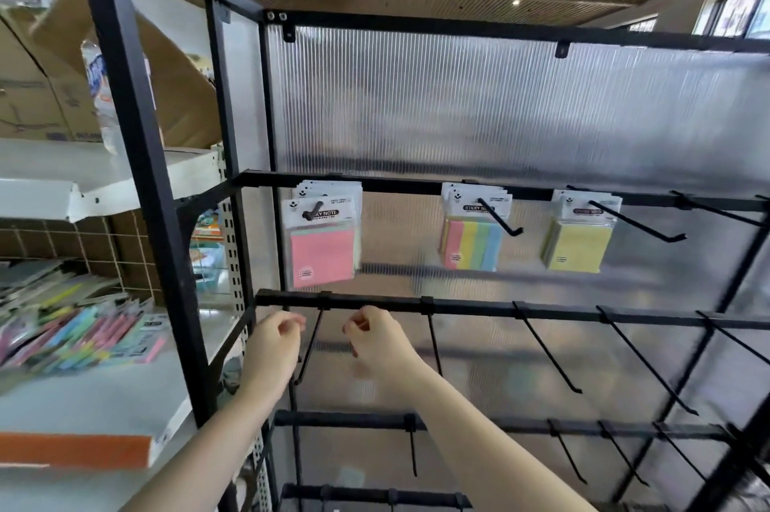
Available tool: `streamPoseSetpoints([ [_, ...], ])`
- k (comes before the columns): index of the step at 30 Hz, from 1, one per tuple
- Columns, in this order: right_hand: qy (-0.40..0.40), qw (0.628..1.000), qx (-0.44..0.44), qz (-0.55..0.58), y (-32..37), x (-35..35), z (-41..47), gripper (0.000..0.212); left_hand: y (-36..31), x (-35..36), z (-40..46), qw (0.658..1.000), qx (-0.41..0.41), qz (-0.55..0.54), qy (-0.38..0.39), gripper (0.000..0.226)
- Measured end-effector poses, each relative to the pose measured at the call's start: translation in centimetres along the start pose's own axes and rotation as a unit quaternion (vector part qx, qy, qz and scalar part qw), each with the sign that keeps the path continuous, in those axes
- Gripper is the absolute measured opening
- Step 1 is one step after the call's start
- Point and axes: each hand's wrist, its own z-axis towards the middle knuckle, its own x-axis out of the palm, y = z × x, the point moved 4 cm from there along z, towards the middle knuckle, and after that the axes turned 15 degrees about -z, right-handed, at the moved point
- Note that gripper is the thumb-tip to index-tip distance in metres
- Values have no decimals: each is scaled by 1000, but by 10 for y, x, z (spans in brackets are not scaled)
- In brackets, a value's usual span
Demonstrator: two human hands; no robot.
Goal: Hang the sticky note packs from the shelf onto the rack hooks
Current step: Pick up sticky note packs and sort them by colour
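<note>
A black rack (375, 299) with hooks stands before me. On its upper bar hang sticky note packs: a pink-fronted bunch (323, 240) at the left, a striped pastel bunch (473, 236) in the middle, a yellow bunch (579, 238) to the right. More packs lie in a pile (79, 338) on the white shelf (104, 399) at the left. My left hand (273, 345) and my right hand (375, 338) are raised just below the second bar, on either side of an empty hook (310, 340). Both have curled fingers and hold nothing.
Several empty black hooks (546, 349) jut toward me from the second and third bars. A ribbed translucent panel (500, 115) backs the rack. Cardboard boxes (37, 86) sit on the upper white shelf at the left. An orange-edged shelf front (75, 455) is near my left forearm.
</note>
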Motion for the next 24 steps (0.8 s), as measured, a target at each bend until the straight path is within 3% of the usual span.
streamPoseSetpoints([
  [7,20,996,-91,-15,38,16,-20,19,-3,-37,-39,995,42,84,35,22],
  [12,66,984,-163,-29,81,52,-35,16,8,-95,-61,992,40,118,-4,25],
  [21,149,956,-249,-48,173,142,-59,23,52,-224,-88,982,-41,150,-103,18],
  [24,160,949,-264,-56,206,173,-61,22,64,-269,-86,975,-51,196,-96,15],
])
